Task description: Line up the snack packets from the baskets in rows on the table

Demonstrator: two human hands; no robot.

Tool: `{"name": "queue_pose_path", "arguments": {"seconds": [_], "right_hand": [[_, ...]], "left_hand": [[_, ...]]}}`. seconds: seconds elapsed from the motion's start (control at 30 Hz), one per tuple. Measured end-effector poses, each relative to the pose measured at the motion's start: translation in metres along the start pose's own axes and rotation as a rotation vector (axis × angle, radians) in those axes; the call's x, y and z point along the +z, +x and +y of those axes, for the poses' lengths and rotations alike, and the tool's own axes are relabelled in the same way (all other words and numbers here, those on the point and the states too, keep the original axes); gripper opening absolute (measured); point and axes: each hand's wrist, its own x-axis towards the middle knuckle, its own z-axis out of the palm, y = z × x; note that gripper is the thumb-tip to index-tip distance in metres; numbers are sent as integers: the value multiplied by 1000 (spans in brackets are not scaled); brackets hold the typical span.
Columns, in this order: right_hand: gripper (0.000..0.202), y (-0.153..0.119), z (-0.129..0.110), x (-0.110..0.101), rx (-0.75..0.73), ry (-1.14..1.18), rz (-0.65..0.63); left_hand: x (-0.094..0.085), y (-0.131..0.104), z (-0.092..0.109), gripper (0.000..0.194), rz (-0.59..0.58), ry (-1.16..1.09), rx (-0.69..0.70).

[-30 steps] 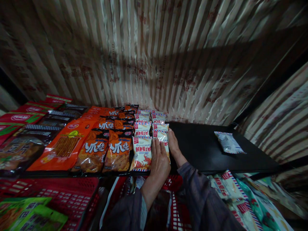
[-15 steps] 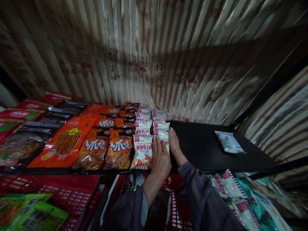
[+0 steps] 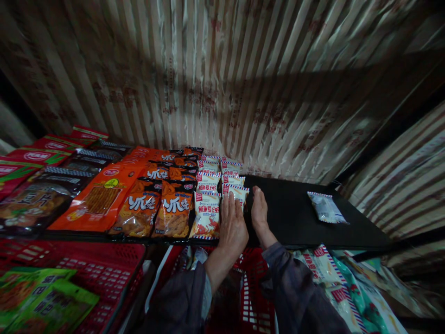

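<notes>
Two columns of small white snack bags with red print and striped edges stand on a black shelf. My left hand lies flat over the front bag of the right column, fingers stretched out and pressing its face. To its left, the other column's front bag leans back in full view. My right hand is upright just right of the columns, fingers straight, with a small gap between it and the bags. The lower part of the bag under my left hand is hidden.
Orange-and-black snack bags, an orange stick-snack pack and dark packs fill the shelf's left. One silvery bag lies at the right. Red baskets and more white bags are below. Striped sheeting hangs behind.
My right hand has come away from the side of the bags, leaving a gap. My left hand stays on the front bag, whose top has tipped slightly to the right. The view has shifted a little.
</notes>
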Motion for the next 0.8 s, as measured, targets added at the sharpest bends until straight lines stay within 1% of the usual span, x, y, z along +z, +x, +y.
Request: {"name": "queue_pose_path", "arguments": {"seconds": [0.1,0.17,0.27,0.37,0.5,0.63,0.73,0.8], "right_hand": [[67,-18,-20,-2,-39,18,85],[62,-34,-33,-1,-74,49,80],[59,-61,-47,4,-94,106,-1],[57,-89,-56,11,-76,139,-106],[61,-118,-63,20,-49,73,-201],[61,-131,-66,24,-46,26,-241],[60,-134,-65,26,-21,-3,-272],[60,-135,-65,28,-14,-40,-286]], "left_hand": [[-8,1,-3,54,49,-21,3],[-14,-1,-7,52,98,-36,-7],[-23,-13,-15,51,162,-64,-43],[-30,-34,-24,49,190,-67,-85],[-40,-55,-32,45,199,-30,-98],[-51,-59,-35,42,199,-16,-80],[-59,-61,-34,40,189,20,-141],[-64,-64,-32,40,160,39,-184]]}}
